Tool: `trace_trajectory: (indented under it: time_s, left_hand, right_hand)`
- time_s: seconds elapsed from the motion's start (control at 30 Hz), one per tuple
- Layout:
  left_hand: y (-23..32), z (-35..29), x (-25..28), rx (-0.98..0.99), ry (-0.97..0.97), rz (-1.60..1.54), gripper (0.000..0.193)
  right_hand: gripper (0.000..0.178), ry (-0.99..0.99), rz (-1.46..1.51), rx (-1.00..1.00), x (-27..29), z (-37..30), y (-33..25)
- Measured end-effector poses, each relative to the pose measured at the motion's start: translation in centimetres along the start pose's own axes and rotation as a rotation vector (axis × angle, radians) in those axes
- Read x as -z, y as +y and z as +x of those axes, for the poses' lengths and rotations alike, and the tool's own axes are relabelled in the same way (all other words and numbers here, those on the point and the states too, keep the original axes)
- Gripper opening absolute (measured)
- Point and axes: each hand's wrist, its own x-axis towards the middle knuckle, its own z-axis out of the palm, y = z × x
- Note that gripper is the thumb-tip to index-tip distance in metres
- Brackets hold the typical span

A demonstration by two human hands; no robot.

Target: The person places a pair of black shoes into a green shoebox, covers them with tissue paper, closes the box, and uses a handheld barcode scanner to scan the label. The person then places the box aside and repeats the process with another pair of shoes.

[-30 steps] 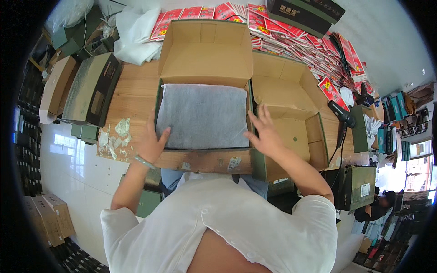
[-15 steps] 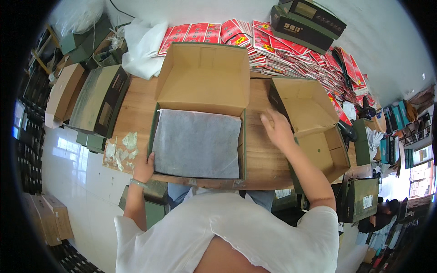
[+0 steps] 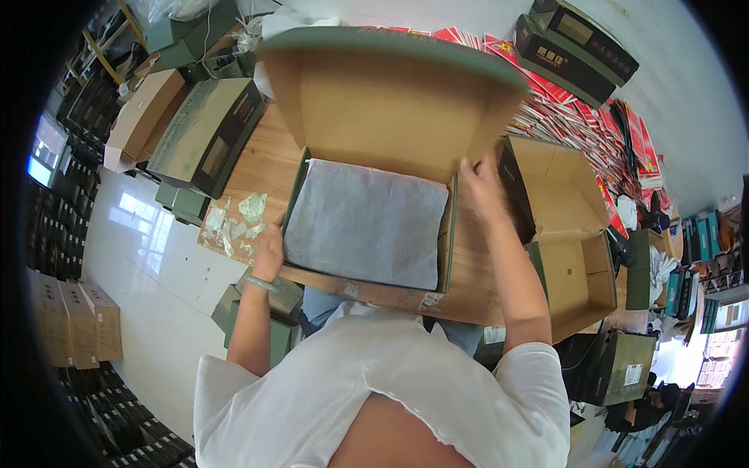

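Observation:
In front of me on the wooden table (image 3: pixel 242 168) stands a shoebox (image 3: pixel 406 293), green outside and brown inside. A flat grey sheet (image 3: pixel 370 222) covers what lies in it. Its hinged lid (image 3: pixel 390 93) is raised and blurred, tilting toward me. My left hand (image 3: pixel 269 251) grips the near left corner of the box, its fingers partly hidden. At the lid's right lower corner, my right hand (image 3: pixel 487 191) is closed on the cardboard edge, somewhat smeared by motion.
Another open box (image 3: pixel 566 257) sits to the right. Closed green boxes (image 3: pixel 207 136) stand at the left, near torn paper scraps (image 3: pixel 251 207). Red printed cards (image 3: pixel 573 117) are heaped at the back, beside stacked dark boxes (image 3: pixel 573 51).
My right hand has moved from the tabletop beside the box to the lid's corner. The lid has swung up from leaning back. The view has shifted and turned slightly.

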Motion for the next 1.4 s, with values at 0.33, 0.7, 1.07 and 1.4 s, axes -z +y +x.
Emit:
trace_trajectory:
  time_s: [0.33,0.7,1.07,1.4]
  left_hand:
    - [1.8,0.9,6.0,0.251,-0.405,-0.797,0.079]
    - [2.4,-1.5,0.7,0.220,-0.408,-0.560,0.080]
    - [-2.2,0.4,3.7,0.270,-0.361,-0.662,0.069]
    - [-3.9,0.0,3.7,-0.304,0.662,-0.368,0.069]
  right_hand:
    - [0.055,0.060,-0.137,-0.334,1.9,-15.7,-5.0]
    - [0.070,-0.084,-0.270,-0.197,-2.5,-19.5,0.4]
    - [0.077,-0.268,-0.185,0.142,-5.2,-17.4,-7.4]
    - [0.069,-0.680,-0.394,0.797,-19.7,-8.8,-17.5]
